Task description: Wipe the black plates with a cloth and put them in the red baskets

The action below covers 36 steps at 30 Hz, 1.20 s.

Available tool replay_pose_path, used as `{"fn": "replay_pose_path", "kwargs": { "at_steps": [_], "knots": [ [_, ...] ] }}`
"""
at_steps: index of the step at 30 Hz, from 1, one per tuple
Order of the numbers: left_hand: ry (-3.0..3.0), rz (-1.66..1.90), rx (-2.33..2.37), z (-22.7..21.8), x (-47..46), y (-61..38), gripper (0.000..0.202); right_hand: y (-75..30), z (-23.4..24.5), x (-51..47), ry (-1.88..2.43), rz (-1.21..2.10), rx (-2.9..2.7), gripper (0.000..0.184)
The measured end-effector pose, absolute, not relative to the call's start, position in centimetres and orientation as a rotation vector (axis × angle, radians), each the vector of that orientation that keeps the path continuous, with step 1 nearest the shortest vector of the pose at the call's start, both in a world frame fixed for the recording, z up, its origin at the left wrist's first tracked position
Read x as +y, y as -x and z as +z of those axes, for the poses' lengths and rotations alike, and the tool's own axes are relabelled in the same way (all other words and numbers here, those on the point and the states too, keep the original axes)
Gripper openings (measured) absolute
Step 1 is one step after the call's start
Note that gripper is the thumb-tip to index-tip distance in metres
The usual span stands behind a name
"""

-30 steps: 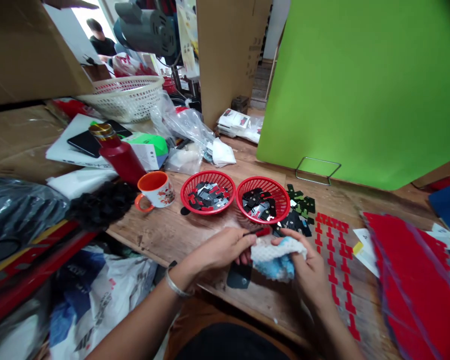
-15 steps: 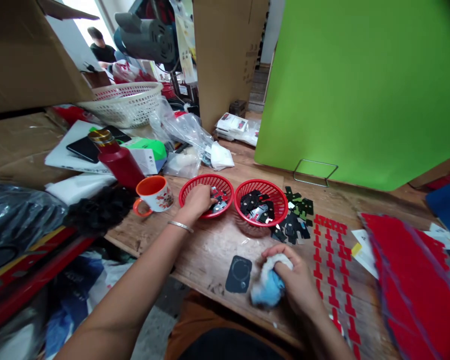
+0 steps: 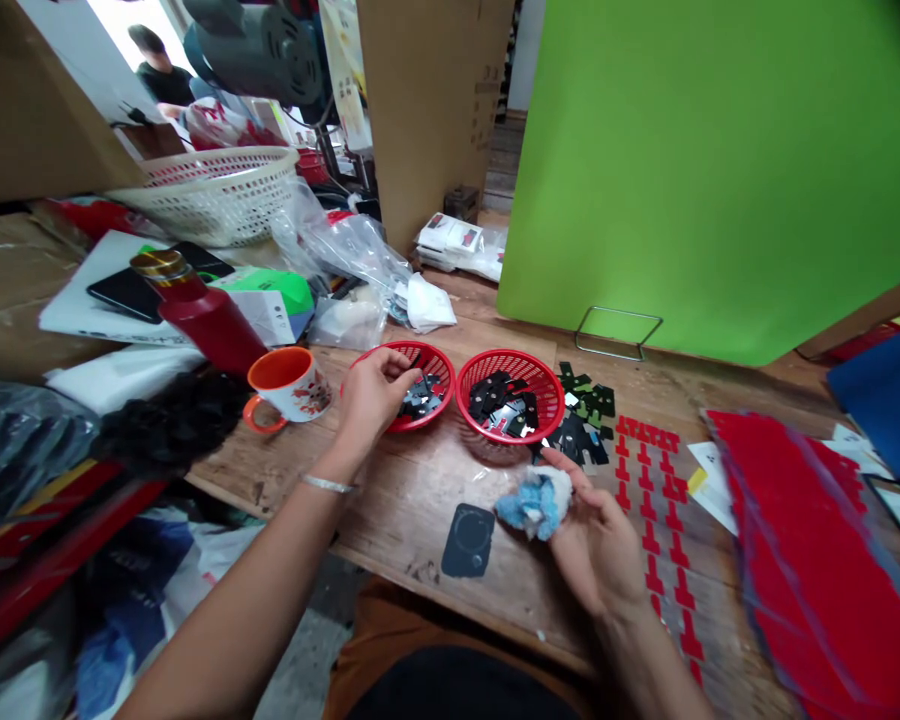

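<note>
My left hand (image 3: 371,392) rests over the near left rim of the left red basket (image 3: 441,362), fingers curled above the small black, grey and red pieces in it. Whether it grips a piece is hidden. My right hand (image 3: 600,545) holds a crumpled blue and white cloth (image 3: 534,503) in its fingertips, just above the wooden table (image 3: 412,500). A black square pad (image 3: 468,540) lies flat to the left of the cloth. The right red basket (image 3: 511,358) holds black pieces.
Loose black and green pieces (image 3: 586,425) and rows of red pieces (image 3: 654,500) lie right of the baskets, beside red sheets (image 3: 795,540). An orange mug (image 3: 289,385), a red bottle (image 3: 204,318) and clutter stand at left. A green board (image 3: 705,170) stands behind. Another person (image 3: 154,65) sits far back.
My left hand left the cloth, reached into the left red basket and has drawn back to its near rim. My right hand kept the cloth, lowered it, then turned it upward.
</note>
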<state>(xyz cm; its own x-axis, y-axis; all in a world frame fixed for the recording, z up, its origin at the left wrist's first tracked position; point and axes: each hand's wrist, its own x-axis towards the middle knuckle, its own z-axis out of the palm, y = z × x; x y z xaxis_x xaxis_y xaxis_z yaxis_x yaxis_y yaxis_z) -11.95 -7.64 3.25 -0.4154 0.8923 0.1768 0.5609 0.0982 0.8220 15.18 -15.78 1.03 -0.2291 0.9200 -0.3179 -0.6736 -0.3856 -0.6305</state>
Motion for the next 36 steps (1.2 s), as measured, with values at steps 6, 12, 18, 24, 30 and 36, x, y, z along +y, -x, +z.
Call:
{"fn": "replay_pose_path", "kwargs": {
  "at_steps": [6,12,18,24,30,36],
  "knots": [
    [-0.766,1.157,1.165,2.9,-13.6,3.5,0.045,-14.6,2.1,-15.5,0.832,1.573,-0.534,0.032],
    [-0.694,1.116,1.034,1.0,-16.1,-0.5,0.031,-13.7,2.0,-16.4,1.113,1.221,-1.324,0.048],
    [-0.805,1.068,1.032,1.8,-16.3,-0.2,0.027,-14.1,1.8,-15.9,1.292,1.162,-1.475,0.037],
    [-0.667,0.964,1.018,1.6,-16.9,-0.9,0.033,-14.2,0.1,-15.0,1.386,1.122,-1.244,0.022],
    [-0.581,1.027,1.055,1.7,-16.7,-0.7,0.04,-14.3,-1.1,-14.4,1.175,1.59,-0.419,0.024],
    [-0.649,1.012,1.086,1.3,-16.7,-0.5,0.037,-14.6,0.6,-15.4,0.986,1.892,-0.609,0.038]
  ]
}}
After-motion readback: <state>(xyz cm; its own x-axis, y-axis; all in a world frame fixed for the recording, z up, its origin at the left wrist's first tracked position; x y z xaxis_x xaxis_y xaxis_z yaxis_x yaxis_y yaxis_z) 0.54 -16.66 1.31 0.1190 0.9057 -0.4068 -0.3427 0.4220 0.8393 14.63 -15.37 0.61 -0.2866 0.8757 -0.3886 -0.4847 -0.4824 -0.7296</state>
